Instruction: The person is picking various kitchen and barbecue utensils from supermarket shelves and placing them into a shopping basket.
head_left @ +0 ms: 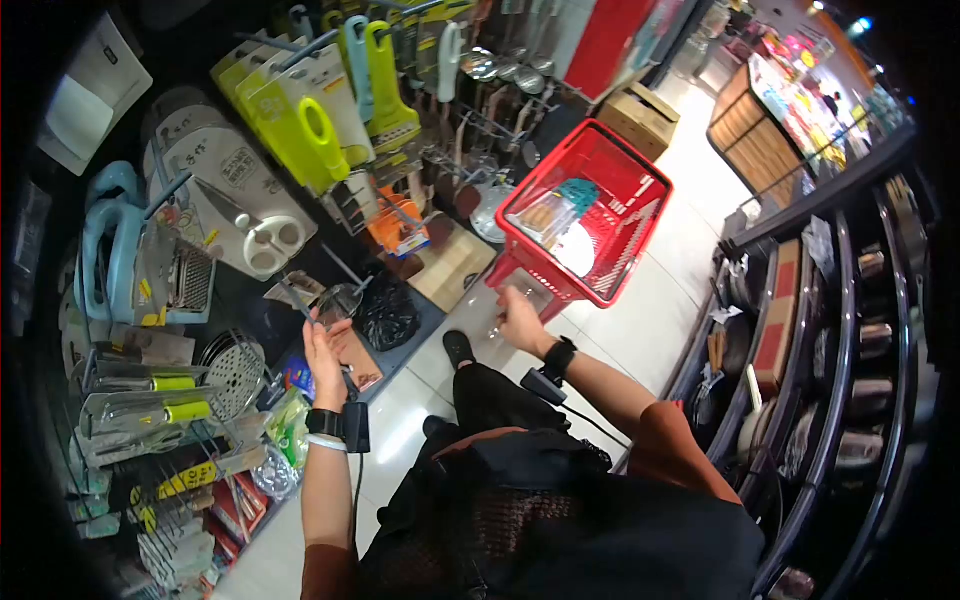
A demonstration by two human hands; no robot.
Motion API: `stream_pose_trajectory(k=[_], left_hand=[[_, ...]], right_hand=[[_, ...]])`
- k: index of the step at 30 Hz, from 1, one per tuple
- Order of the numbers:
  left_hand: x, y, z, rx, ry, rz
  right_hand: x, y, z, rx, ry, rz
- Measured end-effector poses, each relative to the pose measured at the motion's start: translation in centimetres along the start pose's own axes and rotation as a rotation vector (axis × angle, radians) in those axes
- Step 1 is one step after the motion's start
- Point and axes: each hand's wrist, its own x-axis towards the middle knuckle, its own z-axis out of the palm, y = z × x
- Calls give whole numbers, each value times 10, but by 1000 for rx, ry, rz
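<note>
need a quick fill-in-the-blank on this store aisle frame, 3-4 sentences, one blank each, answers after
1. The shopping basket on the floor is coloured ____.
2. The left hand reaches toward the rack of kitchen tools, while the ____ hand extends toward the basket.
3. Each wrist carries a ____ band.
4. The peelers hanging at the top of the rack are mostly ____ in colour.

Missing words: red; right; black; yellow-green

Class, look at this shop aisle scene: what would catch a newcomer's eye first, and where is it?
The bright red shopping basket stands on the pale floor at centre, with goods inside. Left of it, lime-green kitchen tools hang on the display wall. Below, the left hand reaches for a clear glass, while the right hand stretches towards the basket.
</note>
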Motion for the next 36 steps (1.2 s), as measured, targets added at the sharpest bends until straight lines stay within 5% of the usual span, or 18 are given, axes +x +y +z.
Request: stream_pose_trajectory(k=[6, 9, 11, 12, 13, 16, 18, 22, 25, 26, 27, 30, 31, 33, 36], left_hand=[[-3, 1, 4, -1, -3, -24], [-2, 1, 6, -17, 37, -44], [-4, 0, 7, -42, 45, -50], [-5, 2, 11, -20, 72, -54], [-6, 3, 15, -9, 94, -54], [-5, 2, 25, -96, 149, -72], [-6, 4, 32, -97, 186, -93], [-8, 13, 41, -108, 261, -133], [-12, 15, 46, -134, 307, -170], [-14, 14, 47, -143, 356, -160], [-13, 13, 47, -153, 395, -141], [-30, 4, 52, -169, 552, -185], [-39, 3, 63, -105, 594, -168], [-60, -10, 72, 9, 436, -124], [-80, 8, 101, 117, 168, -150]], right_hand=[[18, 50, -64, 136, 279, 310], [61, 68, -74, 598, 344, 529], [104, 117, -76, 561, 209, 615], [123, 171, -72, -80, 78, 18], [138, 168, -81, -170, -136, 119], [191, 238, -54, -92, -138, 320], [209, 275, -30, 456, 73, 851], [194, 164, -81, 764, 120, 814], [210, 186, -79, 517, 81, 736], [216, 200, -70, 786, 12, 648], [221, 216, -74, 540, 28, 768], [215, 236, -88, 1182, 31, 552], [196, 190, -124, 1363, 63, 495], [160, 157, -166, 1553, 67, 533], [103, 125, -181, 1396, 141, 419]])
